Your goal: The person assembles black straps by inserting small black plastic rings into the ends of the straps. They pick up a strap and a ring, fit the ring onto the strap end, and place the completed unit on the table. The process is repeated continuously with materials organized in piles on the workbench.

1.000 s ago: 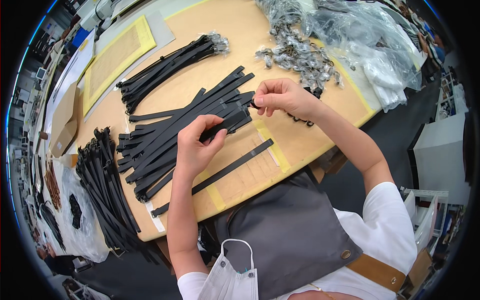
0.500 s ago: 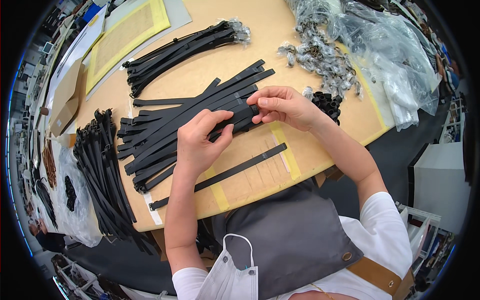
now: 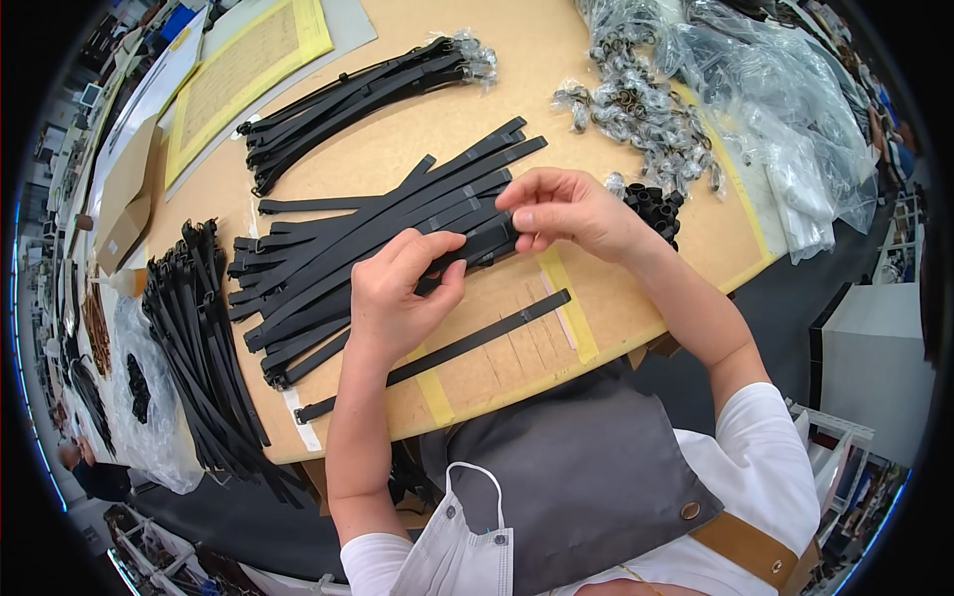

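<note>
Over a pile of black straps (image 3: 328, 253), my two hands work on the end of one black strap (image 3: 487, 239). My left hand (image 3: 393, 298) pinches it between thumb and index finger. At its tip, the thumb and bent fingers of my right hand (image 3: 571, 221) are closed on the strap; whether a small loop is there too is hidden by the fingers. Nearer to me, a single black strap (image 3: 457, 348) with a buckle at its left end lies slanting across the table, passing under my left forearm.
More straps with buckles form bundles at the far side (image 3: 358, 99) and left (image 3: 204, 348). Small black loops (image 3: 656, 211) lie beyond my right wrist. Behind them are plastic-wrapped metal rings (image 3: 646, 119) and clear plastic bags (image 3: 765, 109). A brown cardboard piece (image 3: 129, 204) stands at left.
My right fingers have shifted slightly at the strap's tip, and the dark piece between them is now less visible. My left hand keeps its pinch, almost in place.
</note>
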### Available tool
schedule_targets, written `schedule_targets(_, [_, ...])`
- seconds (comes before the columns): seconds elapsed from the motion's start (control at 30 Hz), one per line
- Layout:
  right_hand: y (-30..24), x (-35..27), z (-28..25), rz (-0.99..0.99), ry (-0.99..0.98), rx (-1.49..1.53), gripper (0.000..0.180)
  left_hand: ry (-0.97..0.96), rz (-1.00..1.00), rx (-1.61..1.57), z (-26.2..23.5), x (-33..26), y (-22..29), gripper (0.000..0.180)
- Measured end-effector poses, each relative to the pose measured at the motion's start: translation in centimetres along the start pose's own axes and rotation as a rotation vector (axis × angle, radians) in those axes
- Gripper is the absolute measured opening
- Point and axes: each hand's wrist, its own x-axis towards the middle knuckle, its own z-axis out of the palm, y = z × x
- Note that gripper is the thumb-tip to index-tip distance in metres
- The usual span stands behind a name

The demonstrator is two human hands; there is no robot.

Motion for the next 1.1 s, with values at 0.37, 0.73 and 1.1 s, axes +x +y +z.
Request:
schedule_targets(0.37, [1.6, 0.4, 1.7, -0.159, 0.156, 0.066, 0.019, 0.096, 0.039, 0.029, 0.5, 0.1, -0.4, 0.026])
schedule_targets(0.73, [3.4, 1.0, 2.1, -0.211, 0.139, 0.397, 0.005, 0.104, 0.065, 0.061, 0.5, 0.2, -0.3, 0.026])
schedule_targets(1.1, [4.4, 0.5, 2.9, -0.234, 0.155, 0.534, 0.017, 0.111, 0.115, 0.232, 1.1, 0.1, 0.1, 0.026])
